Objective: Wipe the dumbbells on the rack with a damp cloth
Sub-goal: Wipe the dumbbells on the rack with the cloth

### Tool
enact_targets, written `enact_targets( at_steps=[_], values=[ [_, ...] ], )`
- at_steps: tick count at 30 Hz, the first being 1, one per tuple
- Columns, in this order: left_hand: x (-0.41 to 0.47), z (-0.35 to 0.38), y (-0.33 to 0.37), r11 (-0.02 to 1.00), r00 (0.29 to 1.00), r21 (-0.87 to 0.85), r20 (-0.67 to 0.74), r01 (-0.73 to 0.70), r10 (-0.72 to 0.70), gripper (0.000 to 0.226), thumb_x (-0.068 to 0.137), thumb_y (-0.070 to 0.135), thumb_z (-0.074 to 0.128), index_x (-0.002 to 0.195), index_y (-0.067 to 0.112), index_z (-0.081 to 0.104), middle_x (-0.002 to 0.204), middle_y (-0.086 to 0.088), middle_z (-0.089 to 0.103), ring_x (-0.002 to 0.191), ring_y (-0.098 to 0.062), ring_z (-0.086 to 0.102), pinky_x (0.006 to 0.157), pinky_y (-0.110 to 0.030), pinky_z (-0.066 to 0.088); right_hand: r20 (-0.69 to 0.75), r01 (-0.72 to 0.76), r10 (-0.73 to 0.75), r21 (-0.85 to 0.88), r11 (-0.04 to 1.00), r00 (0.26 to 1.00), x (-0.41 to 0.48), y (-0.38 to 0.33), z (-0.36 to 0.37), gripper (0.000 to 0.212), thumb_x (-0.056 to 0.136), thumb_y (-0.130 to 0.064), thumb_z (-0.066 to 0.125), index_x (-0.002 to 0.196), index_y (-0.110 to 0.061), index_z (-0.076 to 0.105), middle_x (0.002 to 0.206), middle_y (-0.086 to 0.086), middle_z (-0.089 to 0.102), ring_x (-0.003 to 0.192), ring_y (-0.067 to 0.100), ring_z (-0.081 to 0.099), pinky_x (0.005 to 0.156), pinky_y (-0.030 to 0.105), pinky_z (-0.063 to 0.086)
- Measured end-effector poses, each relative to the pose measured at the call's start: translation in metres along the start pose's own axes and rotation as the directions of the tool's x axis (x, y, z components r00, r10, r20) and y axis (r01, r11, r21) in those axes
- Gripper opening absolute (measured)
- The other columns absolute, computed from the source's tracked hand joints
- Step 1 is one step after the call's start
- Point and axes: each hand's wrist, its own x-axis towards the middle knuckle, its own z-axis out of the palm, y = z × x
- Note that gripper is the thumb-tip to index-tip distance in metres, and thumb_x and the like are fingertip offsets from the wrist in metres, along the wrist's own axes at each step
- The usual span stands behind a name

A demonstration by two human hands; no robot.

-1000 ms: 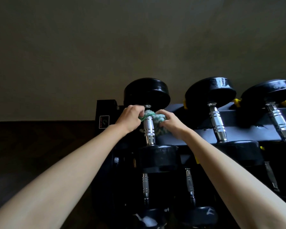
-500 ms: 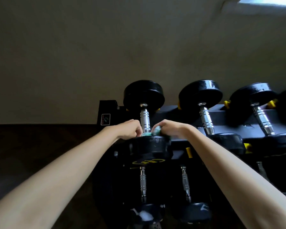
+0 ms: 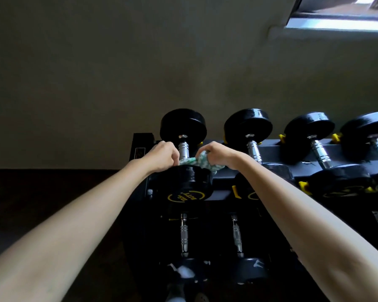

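Note:
A black dumbbell (image 3: 189, 184) with a chrome handle lies at the left end of the rack's (image 3: 277, 153) top tier. A green-and-white patterned cloth (image 3: 200, 163) is wrapped around the near end of its handle, just behind the near head. My left hand (image 3: 163, 155) grips the cloth's left end with curled fingers. My right hand (image 3: 216, 154) grips the bunched right end. The part of the cloth behind the handle is hidden.
Three more black dumbbells (image 3: 252, 138) lie to the right on the top tier, with yellow cradles between them. Two dumbbells (image 3: 183, 236) sit on the lower tier below. A plain wall stands behind, with a window (image 3: 340, 16) at the upper right. Dark floor lies to the left.
The cloth and both hands have slid down the handle from its far end to just behind the near head. The camera has tilted up, bringing the window into view.

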Motion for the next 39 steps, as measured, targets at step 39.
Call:
enact_targets(
  at_steps=[39],
  values=[
    [-0.244,0.311,0.597,0.389,0.357,-0.804,0.237,-0.450,0.903,0.014,0.076,0.013,0.066,0.067,0.019,0.058,0.065,0.003,0.058,0.063,-0.009,0.052,0.064,-0.024,0.043,-0.570,0.676,0.814,0.645,0.356,0.115,-0.658,0.254,0.021,0.047,0.072,-0.020,0.048,0.118,-0.012,0.058,0.101,0.014,0.062,0.088,0.027,0.058,0.080,0.037,0.046]
  ],
)
